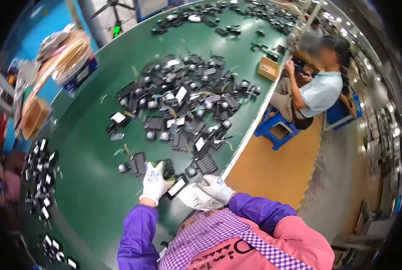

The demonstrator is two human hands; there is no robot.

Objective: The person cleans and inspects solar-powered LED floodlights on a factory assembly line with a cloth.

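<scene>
My left hand (pixel 155 181), in a white glove with blue print, has its fingers and thumb around a black plastic device (pixel 168 168) at the near side of the heap. Against its thumb lies a black device with a white label (pixel 177 187), tilted between both hands. My right hand (pixel 216 188), also gloved, has its fingers bent together beside that device; I cannot tell what is in them. Below lies a crumpled white plastic bag (pixel 194 197), close to the right hand. A domed part (pixel 192 171) and a ribbed black device (pixel 206 163) sit just beyond my hands.
A large heap of black devices (pixel 178 103) with loose wires covers the middle of the green table (pixel 90 148). More labelled devices (pixel 43 180) line the left edge. A seated person (pixel 320 90) is at the right edge, near a cardboard box (pixel 268 69) and blue stool (pixel 277 130).
</scene>
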